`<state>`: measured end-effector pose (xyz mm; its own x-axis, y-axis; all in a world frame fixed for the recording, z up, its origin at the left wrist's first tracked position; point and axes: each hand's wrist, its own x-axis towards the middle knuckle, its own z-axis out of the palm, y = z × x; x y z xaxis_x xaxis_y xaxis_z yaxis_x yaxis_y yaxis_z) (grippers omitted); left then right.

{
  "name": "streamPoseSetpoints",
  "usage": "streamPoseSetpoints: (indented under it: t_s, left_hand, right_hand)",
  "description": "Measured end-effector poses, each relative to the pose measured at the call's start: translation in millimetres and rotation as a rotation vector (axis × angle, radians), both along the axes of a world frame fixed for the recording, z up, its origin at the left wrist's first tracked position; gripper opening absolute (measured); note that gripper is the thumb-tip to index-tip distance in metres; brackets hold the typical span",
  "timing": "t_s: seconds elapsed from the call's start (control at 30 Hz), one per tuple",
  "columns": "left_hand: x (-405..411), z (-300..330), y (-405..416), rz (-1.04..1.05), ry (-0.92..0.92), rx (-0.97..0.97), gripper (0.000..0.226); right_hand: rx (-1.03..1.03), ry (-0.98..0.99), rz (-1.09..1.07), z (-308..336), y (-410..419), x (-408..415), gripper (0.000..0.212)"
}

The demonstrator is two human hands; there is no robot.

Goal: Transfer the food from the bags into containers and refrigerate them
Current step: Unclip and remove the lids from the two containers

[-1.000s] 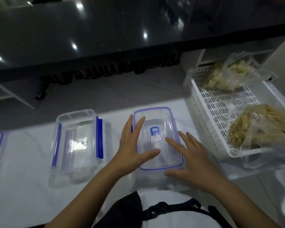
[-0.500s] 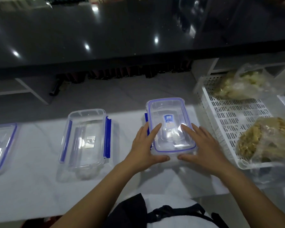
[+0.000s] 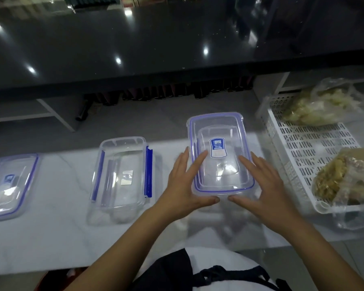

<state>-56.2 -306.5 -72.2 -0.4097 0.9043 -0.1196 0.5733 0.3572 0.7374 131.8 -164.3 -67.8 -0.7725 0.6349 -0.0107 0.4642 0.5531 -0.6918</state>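
A clear lidded container [image 3: 220,133] with a blue seal and blue label sits on the white counter in front of me. My left hand [image 3: 186,183] grips its left side, and my right hand [image 3: 263,183] grips its right side; both thumbs meet at its near edge. To the left stands an open clear container [image 3: 122,171] with blue side clips. A loose lid [image 3: 7,185] lies at the far left. Two clear bags of food rest in a white slotted basket [image 3: 307,148]: a pale one [image 3: 322,108] at the back, a yellow-brown one [image 3: 349,177] nearer.
A glossy black raised counter [image 3: 156,49] runs across the back. Below it is a grey floor with white frame legs [image 3: 53,114]. The white counter's near edge is at my waist, where a dark strap [image 3: 219,274] crosses my white clothing.
My hands slid from the lid's top to the container's sides and near edge. The view shifted, so the container sits closer and higher in frame.
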Motion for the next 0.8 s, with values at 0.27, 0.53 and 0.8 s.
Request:
streamPoseSetpoints:
  t_s: [0.27, 0.53, 0.8]
  left_hand:
    - [-57, 45, -129, 0.229, 0.112, -0.042, 0.113]
    - [-132, 60, -290, 0.436, 0.113, -0.219, 0.115]
    - [-262, 29, -402, 0.385, 0.084, -0.284, 0.114]
  right_hand:
    - [0.001, 0.06, 0.355, 28, -79, -93, 0.083]
    - [-0.077, -0.047, 0.71, 26, -202, -209, 0.088]
    - [-0.188, -0.142, 0.701, 3, -317, -324, 0.093]
